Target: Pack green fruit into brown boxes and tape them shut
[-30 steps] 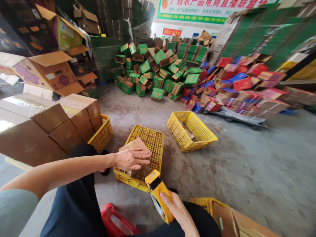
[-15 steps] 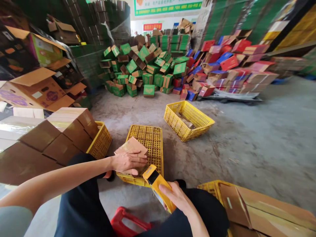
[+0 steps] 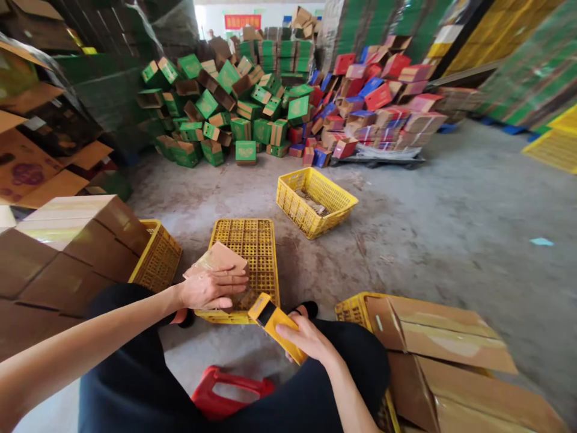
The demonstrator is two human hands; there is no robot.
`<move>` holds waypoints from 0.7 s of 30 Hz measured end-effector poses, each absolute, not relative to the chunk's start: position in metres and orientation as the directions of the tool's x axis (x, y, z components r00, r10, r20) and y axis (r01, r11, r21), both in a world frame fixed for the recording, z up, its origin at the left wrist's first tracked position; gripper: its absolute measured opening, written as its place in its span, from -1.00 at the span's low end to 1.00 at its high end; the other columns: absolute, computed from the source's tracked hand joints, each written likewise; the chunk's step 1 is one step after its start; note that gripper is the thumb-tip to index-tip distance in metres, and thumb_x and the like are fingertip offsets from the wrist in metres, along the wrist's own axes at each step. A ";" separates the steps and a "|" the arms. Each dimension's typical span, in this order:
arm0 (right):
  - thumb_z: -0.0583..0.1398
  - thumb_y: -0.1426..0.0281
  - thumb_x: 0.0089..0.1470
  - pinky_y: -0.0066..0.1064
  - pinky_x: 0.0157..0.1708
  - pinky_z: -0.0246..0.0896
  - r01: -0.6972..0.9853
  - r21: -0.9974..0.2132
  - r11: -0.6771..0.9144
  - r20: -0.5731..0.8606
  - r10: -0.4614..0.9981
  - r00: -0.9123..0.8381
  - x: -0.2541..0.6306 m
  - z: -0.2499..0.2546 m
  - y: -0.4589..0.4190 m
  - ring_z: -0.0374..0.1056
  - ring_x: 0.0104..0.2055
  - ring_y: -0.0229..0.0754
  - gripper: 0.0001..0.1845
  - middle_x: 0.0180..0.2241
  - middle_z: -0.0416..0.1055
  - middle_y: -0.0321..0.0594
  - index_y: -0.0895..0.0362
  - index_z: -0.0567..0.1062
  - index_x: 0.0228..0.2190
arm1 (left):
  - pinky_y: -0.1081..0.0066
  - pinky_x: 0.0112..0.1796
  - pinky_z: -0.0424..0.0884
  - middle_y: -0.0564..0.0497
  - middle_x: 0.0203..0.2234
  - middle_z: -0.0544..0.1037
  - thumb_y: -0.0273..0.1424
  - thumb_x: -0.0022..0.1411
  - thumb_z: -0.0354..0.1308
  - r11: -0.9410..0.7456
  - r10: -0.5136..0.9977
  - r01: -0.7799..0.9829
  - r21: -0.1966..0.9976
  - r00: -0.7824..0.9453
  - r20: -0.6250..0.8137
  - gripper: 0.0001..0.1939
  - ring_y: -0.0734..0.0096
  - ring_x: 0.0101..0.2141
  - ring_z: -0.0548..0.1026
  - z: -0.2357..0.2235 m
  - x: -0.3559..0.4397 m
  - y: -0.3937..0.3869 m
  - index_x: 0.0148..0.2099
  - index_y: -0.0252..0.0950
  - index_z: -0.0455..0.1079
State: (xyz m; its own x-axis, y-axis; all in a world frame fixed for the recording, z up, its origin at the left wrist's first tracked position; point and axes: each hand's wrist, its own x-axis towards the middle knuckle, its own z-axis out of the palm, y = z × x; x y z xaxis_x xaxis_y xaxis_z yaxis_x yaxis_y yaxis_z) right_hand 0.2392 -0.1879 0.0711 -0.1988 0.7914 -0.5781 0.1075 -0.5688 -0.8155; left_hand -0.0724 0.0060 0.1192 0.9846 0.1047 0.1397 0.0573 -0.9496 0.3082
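Note:
My left hand lies flat over a small brown cardboard box, its fingers stretched out toward the box's right side. That box rests on a yellow plastic crate whose grid surface faces up. Fingers of my right hand are wrapped round a yellow handheld device with a dark panel near its far end. The device's far end points at the crate, close to the box's lower right corner. Part of the box is hidden under my left hand.
Stacked cartons stand at left beside another yellow crate. Flat-topped cartons fill a crate at right. A yellow basket stands ahead, before piles of green boxes and red-blue boxes. A red stool is below me.
The view has swung to the right, so the surroundings sit further left. Both hands, the box and the yellow device keep about the same places relative to the crate.

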 end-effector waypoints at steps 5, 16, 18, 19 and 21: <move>0.26 -0.08 0.17 -0.50 -0.58 0.33 0.199 -0.795 -0.574 -0.607 0.756 -0.244 0.220 0.069 -0.165 0.42 -0.64 -0.24 -0.48 -0.64 0.46 -0.32 0.17 0.54 -0.32 | 0.12 0.38 0.12 -0.11 0.45 0.16 -0.05 0.59 -0.23 -0.914 0.323 0.237 0.330 0.917 0.235 -0.38 0.14 0.41 0.16 0.125 -0.079 0.000 0.52 -0.20 0.08; 0.16 0.01 0.30 -0.51 -0.61 0.33 0.263 -0.764 -0.589 -0.638 0.751 -0.172 0.192 0.080 -0.137 0.40 -0.67 -0.25 -0.51 -0.67 0.46 -0.26 0.17 0.51 -0.40 | 0.18 0.15 0.43 -0.27 0.20 0.51 0.33 0.29 -0.02 0.060 0.944 0.568 0.821 0.236 -0.232 -0.03 -0.13 0.21 0.47 0.101 -0.109 0.027 0.33 -0.41 0.38; 0.14 0.02 0.31 -0.52 -0.63 0.32 0.249 -0.764 -0.595 -0.640 0.749 -0.172 0.185 0.082 -0.133 0.37 -0.69 -0.26 -0.52 -0.69 0.43 -0.28 0.16 0.50 -0.40 | 0.25 -0.05 0.53 -0.28 -0.04 0.66 0.40 0.19 0.01 0.253 0.875 0.482 0.839 0.255 -0.411 -0.02 -0.14 0.02 0.60 0.099 -0.110 0.029 0.08 -0.46 0.57; 0.14 0.02 0.31 -0.52 -0.64 0.31 0.248 -0.762 -0.598 -0.642 0.748 -0.167 0.183 0.083 -0.131 0.36 -0.69 -0.26 -0.52 -0.70 0.42 -0.29 0.16 0.49 -0.40 | 0.28 -0.13 0.54 -0.28 -0.12 0.69 0.42 0.15 0.04 0.293 0.856 0.449 0.844 0.271 -0.441 -0.02 -0.13 -0.05 0.63 0.099 -0.109 0.029 -0.02 -0.47 0.60; 0.14 -0.01 0.29 -0.52 -0.67 0.29 0.257 -0.762 -0.594 -0.639 0.754 -0.154 0.178 0.085 -0.128 0.35 -0.70 -0.26 -0.51 -0.72 0.39 -0.31 0.15 0.48 -0.39 | 0.32 -0.20 0.53 -0.26 -0.19 0.70 0.43 0.09 0.08 0.309 0.858 0.397 0.864 0.276 -0.434 -0.03 -0.08 -0.13 0.65 0.101 -0.109 0.027 -0.11 -0.46 0.62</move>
State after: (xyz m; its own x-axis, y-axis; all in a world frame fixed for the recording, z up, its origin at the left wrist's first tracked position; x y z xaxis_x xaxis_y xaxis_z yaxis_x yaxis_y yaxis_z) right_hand 0.1783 -0.1276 0.0852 -0.1545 0.7535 -0.6390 0.2567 -0.5940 -0.7624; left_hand -0.1091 0.0272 0.1012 0.2760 0.8578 -0.4335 0.3970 0.3091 0.8642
